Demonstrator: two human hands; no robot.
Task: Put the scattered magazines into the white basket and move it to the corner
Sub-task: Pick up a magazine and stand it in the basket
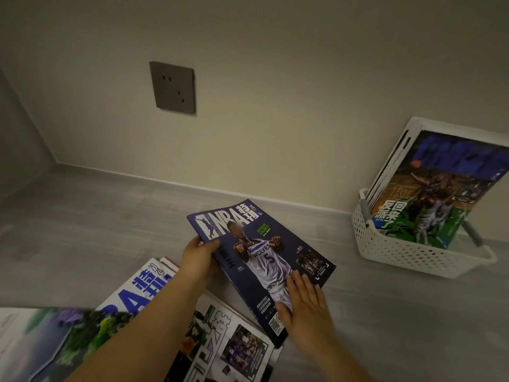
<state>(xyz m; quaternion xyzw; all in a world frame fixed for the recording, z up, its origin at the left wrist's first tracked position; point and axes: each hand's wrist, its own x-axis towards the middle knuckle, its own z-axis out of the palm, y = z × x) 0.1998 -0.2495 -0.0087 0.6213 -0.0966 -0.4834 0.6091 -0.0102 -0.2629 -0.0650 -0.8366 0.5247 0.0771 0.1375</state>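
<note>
Two bare hands held a dark blue NBA magazine point(261, 260) above the grey floor point(110, 216).
L hand point(199, 257) clamped its spine edge, R hand point(304, 304) lay flat, fingers together, on the cover; white perforated plastic basket point(407, 252) w/ upright magazines point(440, 188) stood by the wall at right; more magazines point(220, 343) lay scattered below.
</note>
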